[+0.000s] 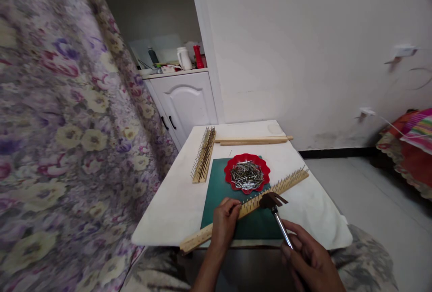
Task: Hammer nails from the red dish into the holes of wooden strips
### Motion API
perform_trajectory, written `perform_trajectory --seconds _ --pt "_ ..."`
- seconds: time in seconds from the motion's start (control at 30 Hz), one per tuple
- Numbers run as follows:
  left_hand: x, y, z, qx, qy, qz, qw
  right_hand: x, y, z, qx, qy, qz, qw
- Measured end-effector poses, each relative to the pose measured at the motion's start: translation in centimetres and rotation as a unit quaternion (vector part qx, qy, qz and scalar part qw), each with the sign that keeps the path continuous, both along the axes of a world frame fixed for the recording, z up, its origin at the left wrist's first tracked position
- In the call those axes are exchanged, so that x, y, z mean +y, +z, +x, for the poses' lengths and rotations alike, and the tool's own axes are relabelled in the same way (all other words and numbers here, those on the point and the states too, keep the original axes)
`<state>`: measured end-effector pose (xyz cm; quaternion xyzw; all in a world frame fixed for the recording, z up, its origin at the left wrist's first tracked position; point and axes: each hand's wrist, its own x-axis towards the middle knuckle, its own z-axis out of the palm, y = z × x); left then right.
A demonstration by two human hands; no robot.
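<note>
A long wooden strip point(199, 235) lies slantwise across a green mat point(216, 179), with rows of nails standing up along its right part and small dots marking its bare left end. My left hand point(224, 222) rests on this strip, thumb and forefinger pinched at the end of the nail row, on what looks like a nail mostly hidden by the fingertips. In my right hand point(308, 256) is a claw hammer point(281, 226), gripped by its shiny metal handle. Its dark head hovers over or rests against the strip; I cannot tell which. Behind the strip, a red scalloped bowl point(228, 178) holds many loose nails point(248, 175).
On the white table point(168, 211), a nail-studded board point(204, 157) lies at the left and plain wooden strips point(253, 140) along the back. A floral curtain point(84, 148) hangs close at the left. A white cabinet point(187, 98) and the wall stand beyond.
</note>
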<state>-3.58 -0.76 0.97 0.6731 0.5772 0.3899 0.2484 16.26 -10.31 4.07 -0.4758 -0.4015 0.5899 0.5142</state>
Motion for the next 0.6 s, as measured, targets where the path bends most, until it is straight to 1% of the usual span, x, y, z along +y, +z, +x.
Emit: perform_trajectory --seconds 0.2,0.33,0.5,0.6 --pt "0.0 -0.4 0.1 0.000 -0.008 0.005 1.000 0.8 -0.3 -1.1 0.010 0.050 0.018 0.999" --pt "0.1 -0.7 0.1 0.000 -0.010 0.004 1.000 1.8 -0.2 -2.4 0.003 0.065 0.053 0.996" --pt "0.2 -0.8 0.1 0.002 -0.005 0.001 1.000 2.6 0.1 -3.1 -0.031 0.121 0.027 0.992" --pt "0.1 -0.9 0.1 0.001 -0.003 -0.001 1.000 2.9 0.0 -3.2 -0.044 0.121 0.042 0.991"
